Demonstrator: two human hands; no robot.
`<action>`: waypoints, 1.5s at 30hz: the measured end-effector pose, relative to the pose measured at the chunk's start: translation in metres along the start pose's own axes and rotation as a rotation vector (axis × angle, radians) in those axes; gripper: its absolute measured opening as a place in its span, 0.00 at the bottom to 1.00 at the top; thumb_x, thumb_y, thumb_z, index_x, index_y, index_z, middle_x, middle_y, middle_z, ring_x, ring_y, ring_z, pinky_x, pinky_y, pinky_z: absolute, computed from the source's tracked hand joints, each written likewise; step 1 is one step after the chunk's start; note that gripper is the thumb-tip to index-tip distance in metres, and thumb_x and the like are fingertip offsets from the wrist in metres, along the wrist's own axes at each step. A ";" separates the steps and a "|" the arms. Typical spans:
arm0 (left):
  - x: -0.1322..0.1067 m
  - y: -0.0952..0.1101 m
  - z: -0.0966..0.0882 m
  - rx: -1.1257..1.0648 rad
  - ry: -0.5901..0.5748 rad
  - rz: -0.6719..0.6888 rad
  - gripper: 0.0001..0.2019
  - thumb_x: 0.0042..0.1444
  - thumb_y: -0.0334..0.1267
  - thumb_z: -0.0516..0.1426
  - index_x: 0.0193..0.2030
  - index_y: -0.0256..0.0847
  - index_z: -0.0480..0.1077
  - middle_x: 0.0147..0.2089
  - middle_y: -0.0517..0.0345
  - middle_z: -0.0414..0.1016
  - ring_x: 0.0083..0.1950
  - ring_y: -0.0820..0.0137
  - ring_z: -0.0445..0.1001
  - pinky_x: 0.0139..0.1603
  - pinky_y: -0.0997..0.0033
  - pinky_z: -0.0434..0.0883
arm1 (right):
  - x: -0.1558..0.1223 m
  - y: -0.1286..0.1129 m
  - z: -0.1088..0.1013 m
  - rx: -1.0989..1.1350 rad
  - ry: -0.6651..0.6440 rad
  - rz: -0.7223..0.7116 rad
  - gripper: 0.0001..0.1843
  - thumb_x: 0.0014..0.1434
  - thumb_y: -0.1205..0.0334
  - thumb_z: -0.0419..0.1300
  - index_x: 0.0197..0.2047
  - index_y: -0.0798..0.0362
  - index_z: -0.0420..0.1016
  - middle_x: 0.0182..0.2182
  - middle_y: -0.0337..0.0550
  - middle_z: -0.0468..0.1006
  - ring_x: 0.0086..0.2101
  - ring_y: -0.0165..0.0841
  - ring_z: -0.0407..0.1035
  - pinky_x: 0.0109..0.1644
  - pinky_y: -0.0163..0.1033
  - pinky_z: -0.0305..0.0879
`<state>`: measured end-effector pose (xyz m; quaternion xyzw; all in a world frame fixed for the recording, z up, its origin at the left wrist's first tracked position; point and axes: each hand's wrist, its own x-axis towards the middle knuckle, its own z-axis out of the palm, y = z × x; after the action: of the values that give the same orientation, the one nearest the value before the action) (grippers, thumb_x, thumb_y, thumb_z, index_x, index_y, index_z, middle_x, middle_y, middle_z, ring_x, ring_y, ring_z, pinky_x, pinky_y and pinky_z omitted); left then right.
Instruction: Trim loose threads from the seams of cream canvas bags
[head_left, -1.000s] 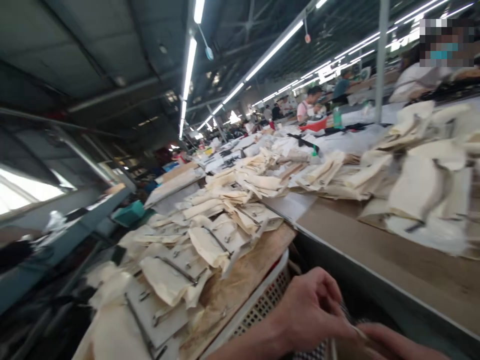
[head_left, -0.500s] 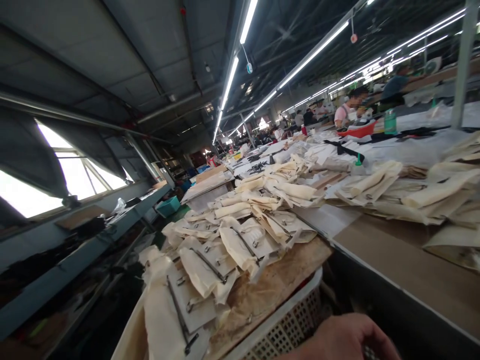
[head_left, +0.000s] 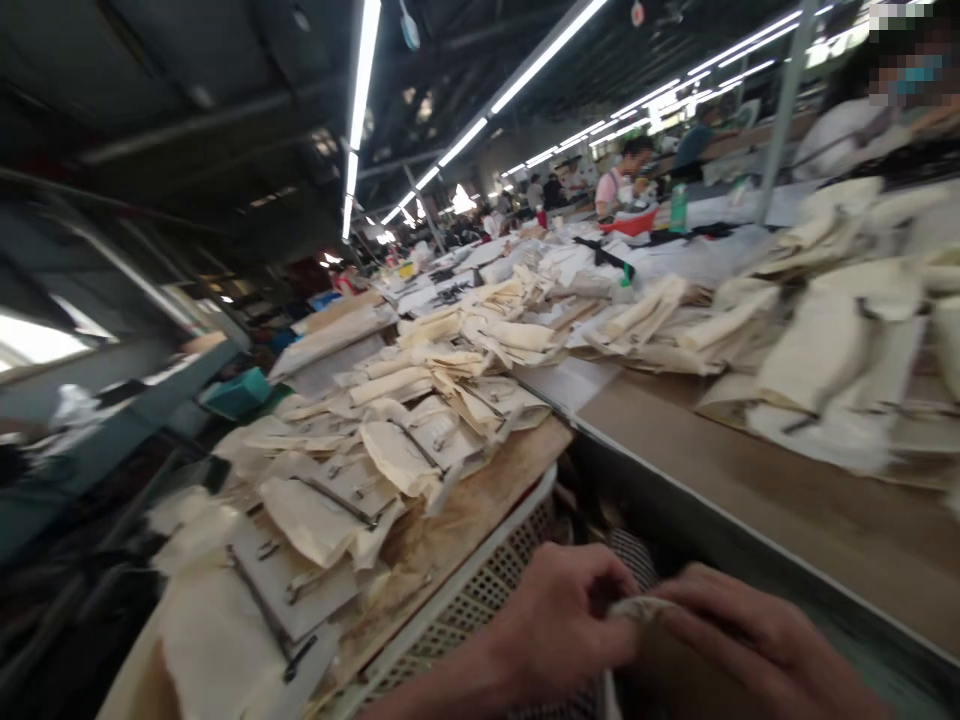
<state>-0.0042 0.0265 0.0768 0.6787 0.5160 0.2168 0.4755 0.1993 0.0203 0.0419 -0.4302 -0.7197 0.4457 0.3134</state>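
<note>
At the bottom of the head view, my left hand (head_left: 559,620) and my right hand (head_left: 757,650) meet over a small cream fabric piece (head_left: 637,606). Both hands pinch it between fingers and thumb, the left from the left side and the right from the right. Under my hands lies a dark checked cloth (head_left: 634,560), partly hidden. A white perforated plastic basket (head_left: 480,600) stands just left of my left hand, with a brown board (head_left: 465,520) resting on top of it.
Several cream fabric pieces with zips (head_left: 360,480) are spread over the board and a long brown worktable (head_left: 750,480). More stacks (head_left: 825,340) sit at right. Other people (head_left: 622,185) work far behind. A teal bin (head_left: 236,392) stands at left.
The view swung back down and left. My right hand came back into view and both hands now pinch the fabric piece; half a second ago only the left hand showed.
</note>
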 end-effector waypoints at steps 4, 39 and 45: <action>0.008 0.003 -0.009 -0.125 -0.140 -0.060 0.07 0.52 0.36 0.61 0.36 0.33 0.74 0.25 0.64 0.65 0.26 0.79 0.58 0.25 0.80 0.55 | 0.005 -0.004 -0.011 0.183 -0.034 0.107 0.14 0.64 0.52 0.58 0.35 0.48 0.82 0.31 0.37 0.75 0.35 0.33 0.71 0.39 0.33 0.64; -0.007 0.017 0.001 0.351 0.125 0.150 0.04 0.60 0.34 0.56 0.37 0.40 0.71 0.36 0.59 0.75 0.36 0.70 0.72 0.40 0.74 0.68 | 0.000 -0.008 0.003 0.151 0.067 0.089 0.12 0.68 0.56 0.55 0.37 0.49 0.77 0.33 0.36 0.74 0.38 0.32 0.70 0.42 0.35 0.61; -0.016 0.020 0.004 0.170 0.093 -0.002 0.01 0.57 0.32 0.57 0.36 0.39 0.69 0.34 0.61 0.74 0.35 0.72 0.75 0.37 0.78 0.71 | -0.006 -0.014 0.006 0.042 0.094 -0.061 0.07 0.68 0.62 0.53 0.43 0.48 0.72 0.39 0.38 0.74 0.38 0.30 0.71 0.42 0.34 0.64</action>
<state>0.0031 0.0105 0.0957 0.7052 0.5547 0.2034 0.3919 0.1921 0.0089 0.0516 -0.4217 -0.7076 0.4302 0.3692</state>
